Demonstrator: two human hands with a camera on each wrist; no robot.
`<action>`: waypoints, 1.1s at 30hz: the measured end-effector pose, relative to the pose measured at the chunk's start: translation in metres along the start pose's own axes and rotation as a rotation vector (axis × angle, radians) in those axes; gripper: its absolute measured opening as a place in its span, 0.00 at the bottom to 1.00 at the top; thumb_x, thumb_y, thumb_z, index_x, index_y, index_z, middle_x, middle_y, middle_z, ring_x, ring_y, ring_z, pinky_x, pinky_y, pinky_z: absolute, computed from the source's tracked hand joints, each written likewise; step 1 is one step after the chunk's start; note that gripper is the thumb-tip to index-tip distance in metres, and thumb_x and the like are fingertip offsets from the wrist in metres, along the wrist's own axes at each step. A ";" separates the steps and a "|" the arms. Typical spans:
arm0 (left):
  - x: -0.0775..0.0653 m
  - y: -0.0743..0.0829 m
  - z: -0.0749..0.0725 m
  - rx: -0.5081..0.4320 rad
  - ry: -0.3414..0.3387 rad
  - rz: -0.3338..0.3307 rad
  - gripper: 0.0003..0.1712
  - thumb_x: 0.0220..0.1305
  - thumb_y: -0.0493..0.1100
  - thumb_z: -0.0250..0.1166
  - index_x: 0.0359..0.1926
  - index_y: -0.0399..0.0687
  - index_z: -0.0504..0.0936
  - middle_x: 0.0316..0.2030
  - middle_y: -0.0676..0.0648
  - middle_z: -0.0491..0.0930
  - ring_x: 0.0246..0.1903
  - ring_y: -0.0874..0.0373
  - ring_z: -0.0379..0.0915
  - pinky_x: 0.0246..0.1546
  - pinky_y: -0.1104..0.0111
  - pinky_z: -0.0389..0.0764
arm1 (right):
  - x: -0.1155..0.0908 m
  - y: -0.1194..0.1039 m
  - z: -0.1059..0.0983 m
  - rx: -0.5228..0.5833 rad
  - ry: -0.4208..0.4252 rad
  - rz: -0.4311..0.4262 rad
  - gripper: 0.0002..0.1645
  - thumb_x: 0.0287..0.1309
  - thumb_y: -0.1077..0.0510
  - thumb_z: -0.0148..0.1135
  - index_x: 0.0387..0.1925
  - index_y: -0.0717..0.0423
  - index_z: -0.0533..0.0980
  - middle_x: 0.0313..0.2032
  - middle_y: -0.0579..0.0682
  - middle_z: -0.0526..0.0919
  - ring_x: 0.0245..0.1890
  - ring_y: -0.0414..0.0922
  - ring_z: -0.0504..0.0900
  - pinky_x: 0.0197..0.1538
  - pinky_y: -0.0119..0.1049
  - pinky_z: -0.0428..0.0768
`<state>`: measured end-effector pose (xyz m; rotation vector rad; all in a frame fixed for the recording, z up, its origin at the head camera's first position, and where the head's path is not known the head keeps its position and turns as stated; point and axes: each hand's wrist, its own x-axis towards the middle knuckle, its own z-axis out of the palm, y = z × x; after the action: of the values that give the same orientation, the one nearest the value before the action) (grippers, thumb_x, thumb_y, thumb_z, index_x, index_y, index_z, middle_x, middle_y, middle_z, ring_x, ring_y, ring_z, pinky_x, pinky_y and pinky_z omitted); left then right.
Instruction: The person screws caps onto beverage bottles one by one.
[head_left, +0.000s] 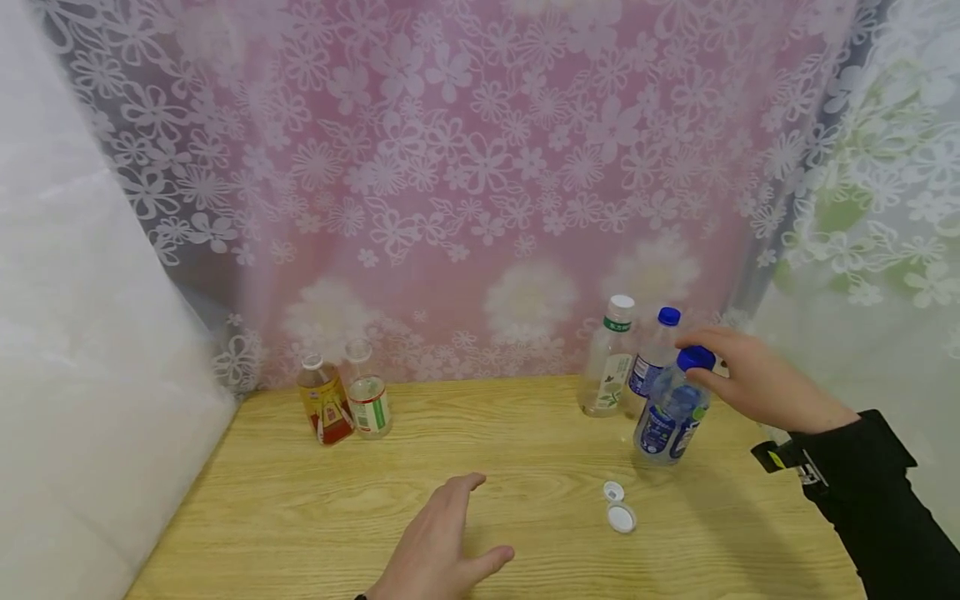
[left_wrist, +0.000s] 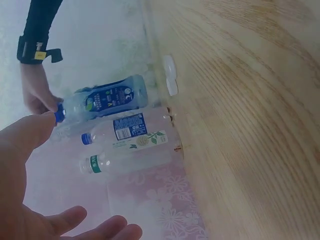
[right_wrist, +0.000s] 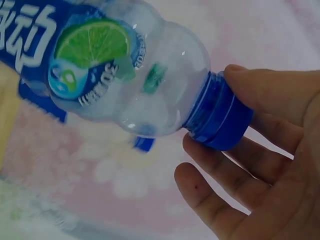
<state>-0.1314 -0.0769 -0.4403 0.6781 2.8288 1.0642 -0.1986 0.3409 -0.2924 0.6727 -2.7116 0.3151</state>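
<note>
My right hand (head_left: 738,375) holds a clear plastic bottle (head_left: 670,417) by its blue cap (right_wrist: 222,115), thumb on one side and fingers on the other. A blue label with a lime slice wraps this bottle. In the left wrist view its base appears a little off the table. Behind it stand a slimmer blue-capped bottle (head_left: 647,372) and a clear bottle with a white cap and green neck band (head_left: 609,371). At the front, my left hand (head_left: 442,546) hovers with thumb and fingers spread, holding nothing.
Two white caps (head_left: 621,518) lie on the wooden table (head_left: 480,450), in front of the held bottle. At the back left stand a bottle of reddish-brown liquid (head_left: 327,402) and a clear labelled bottle (head_left: 369,404). A flowered curtain (head_left: 465,208) hangs along the back edge.
</note>
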 end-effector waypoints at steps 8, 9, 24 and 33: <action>-0.001 -0.003 0.000 0.013 0.020 0.018 0.52 0.56 0.79 0.60 0.69 0.50 0.66 0.63 0.48 0.73 0.60 0.49 0.72 0.50 0.52 0.80 | -0.006 0.039 0.008 0.026 -0.040 0.098 0.28 0.66 0.62 0.64 0.66 0.57 0.70 0.62 0.64 0.74 0.62 0.65 0.71 0.58 0.59 0.74; -0.001 -0.004 0.000 0.016 0.021 0.021 0.52 0.56 0.79 0.60 0.69 0.50 0.67 0.62 0.48 0.73 0.60 0.49 0.72 0.50 0.52 0.80 | -0.007 0.043 0.010 0.027 -0.044 0.101 0.28 0.67 0.62 0.63 0.66 0.58 0.70 0.63 0.65 0.73 0.62 0.66 0.70 0.57 0.59 0.74; -0.004 -0.008 -0.002 0.036 0.034 0.032 0.49 0.58 0.78 0.61 0.67 0.49 0.69 0.62 0.46 0.74 0.60 0.48 0.73 0.51 0.51 0.80 | -0.003 0.084 0.035 -0.003 -0.050 0.180 0.26 0.66 0.63 0.63 0.64 0.64 0.71 0.59 0.69 0.74 0.57 0.68 0.73 0.55 0.60 0.74; -0.004 -0.009 -0.001 0.047 0.038 0.038 0.48 0.58 0.77 0.61 0.67 0.49 0.69 0.62 0.47 0.74 0.59 0.49 0.74 0.50 0.53 0.80 | 0.004 0.084 0.039 0.030 -0.077 0.229 0.31 0.69 0.62 0.59 0.70 0.64 0.65 0.65 0.73 0.67 0.63 0.72 0.66 0.59 0.64 0.70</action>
<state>-0.1319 -0.0852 -0.4461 0.7257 2.8923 1.0302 -0.2523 0.4004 -0.3379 0.3882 -2.8677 0.3934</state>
